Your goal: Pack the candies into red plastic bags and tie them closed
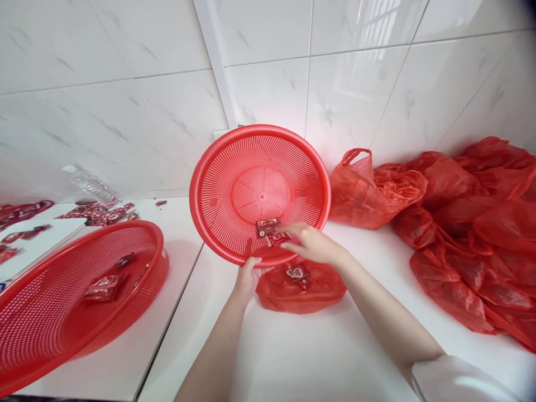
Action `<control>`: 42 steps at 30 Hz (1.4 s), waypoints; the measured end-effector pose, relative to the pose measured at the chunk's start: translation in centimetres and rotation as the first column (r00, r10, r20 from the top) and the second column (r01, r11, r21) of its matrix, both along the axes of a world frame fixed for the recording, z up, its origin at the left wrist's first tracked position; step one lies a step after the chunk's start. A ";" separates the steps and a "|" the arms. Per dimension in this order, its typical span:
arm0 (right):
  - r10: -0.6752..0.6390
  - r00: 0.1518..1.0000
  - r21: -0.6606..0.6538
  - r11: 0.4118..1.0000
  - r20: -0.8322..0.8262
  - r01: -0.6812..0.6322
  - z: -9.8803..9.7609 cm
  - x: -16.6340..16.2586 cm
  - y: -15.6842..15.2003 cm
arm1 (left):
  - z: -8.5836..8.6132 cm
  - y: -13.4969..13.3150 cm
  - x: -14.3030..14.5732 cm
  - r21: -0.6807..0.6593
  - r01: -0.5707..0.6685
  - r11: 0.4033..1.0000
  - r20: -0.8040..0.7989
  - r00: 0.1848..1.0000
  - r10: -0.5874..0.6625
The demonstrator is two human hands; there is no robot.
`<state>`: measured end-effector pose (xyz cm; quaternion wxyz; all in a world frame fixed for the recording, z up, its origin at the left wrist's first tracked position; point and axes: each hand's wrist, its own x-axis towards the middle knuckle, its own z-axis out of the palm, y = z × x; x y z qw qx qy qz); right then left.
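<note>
A round red perforated basket [234,167] is tilted up on its edge, its inside facing me. My left hand [246,279] grips its lower rim from below. My right hand [309,243] reaches into the basket's lower part, fingers resting on small red packets [268,228] that lie against the mesh; whether it grips them is unclear. Right under the basket sits a red plastic bag [318,290] on the white table, with a small printed packet [296,273] inside.
A second red basket [54,312] with a few red packets [103,287] lies at the left. Loose red packets [98,213] and a clear plastic bottle [90,184] are behind it. A pile of red plastic bags [469,223] fills the right side. White tiled wall behind.
</note>
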<state>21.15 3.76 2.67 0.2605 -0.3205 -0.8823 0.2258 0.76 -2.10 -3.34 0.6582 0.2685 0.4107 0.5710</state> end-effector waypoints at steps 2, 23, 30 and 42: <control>0.004 0.996 0.009 1.000 0.094 -0.005 -0.9 -0.7 0.0 | 0.2 -0.1 0.0 -0.015 0.011 1.000 -0.005 1.000 -0.011; -0.027 0.999 -0.013 1.000 -0.031 0.026 1.0 0.6 -0.3 | 0.9 0.1 -0.3 -0.052 -0.046 0.998 -0.008 0.999 0.045; -0.038 0.999 -0.034 0.999 0.012 0.038 0.8 0.6 -0.1 | 0.6 0.0 -0.2 -0.052 -0.046 0.998 -0.031 0.999 0.044; -0.030 0.997 -0.100 0.995 -0.074 0.023 1.0 0.2 -0.3 | 0.8 -0.1 -0.3 -0.044 -0.045 0.998 -0.008 0.999 0.045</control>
